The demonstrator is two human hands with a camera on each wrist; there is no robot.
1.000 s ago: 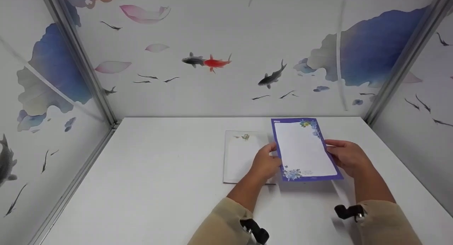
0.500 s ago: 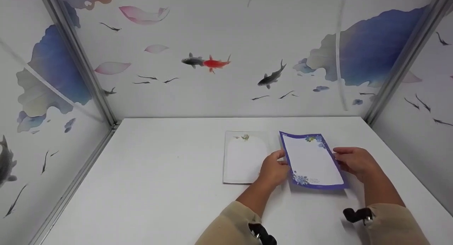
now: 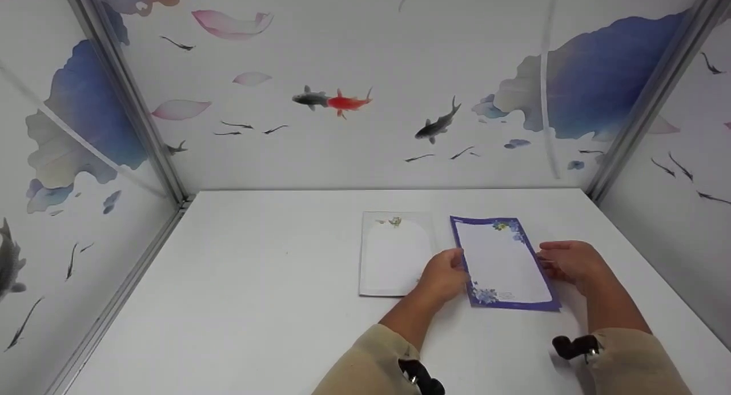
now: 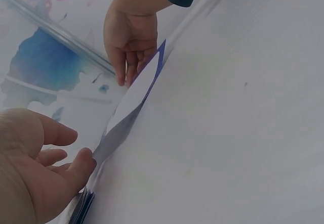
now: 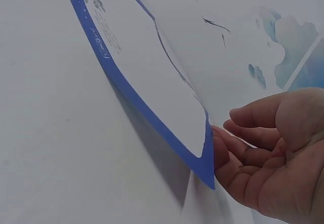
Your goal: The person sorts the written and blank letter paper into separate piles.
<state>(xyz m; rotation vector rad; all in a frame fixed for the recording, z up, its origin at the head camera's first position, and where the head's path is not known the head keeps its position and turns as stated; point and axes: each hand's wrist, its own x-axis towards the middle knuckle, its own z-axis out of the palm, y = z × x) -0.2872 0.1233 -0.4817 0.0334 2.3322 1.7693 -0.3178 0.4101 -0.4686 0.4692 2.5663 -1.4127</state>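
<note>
A letter-paper sheet [image 3: 502,263] with a purple border and printed blue flowers lies between the two hands. Shadow shows below its lifted edges in the right wrist view. My left hand [image 3: 444,276] touches its left edge; in the left wrist view that hand's fingers [image 4: 83,163] are relaxed, with thumb and fingers apart. Along the right edge is my right hand [image 3: 574,262]. In the right wrist view its loosely bent fingers [image 5: 228,148] touch the sheet's edge, while the thumb stays off the paper. Left of the sheet lies a pale pad of paper [image 3: 394,258], partly behind my left hand.
A white table [image 3: 228,281] carries everything. Behind it rises a white wall panel [image 3: 354,155] printed with fish and petals. Metal posts [image 3: 131,109] stand at the corners. Black wrist devices [image 3: 575,347] sit at the beige sleeves [image 3: 634,358].
The sheet has come down toward the table and slightly right, and now lies flatter. Both hands moved right with it; in the last half second they shifted only a little.
</note>
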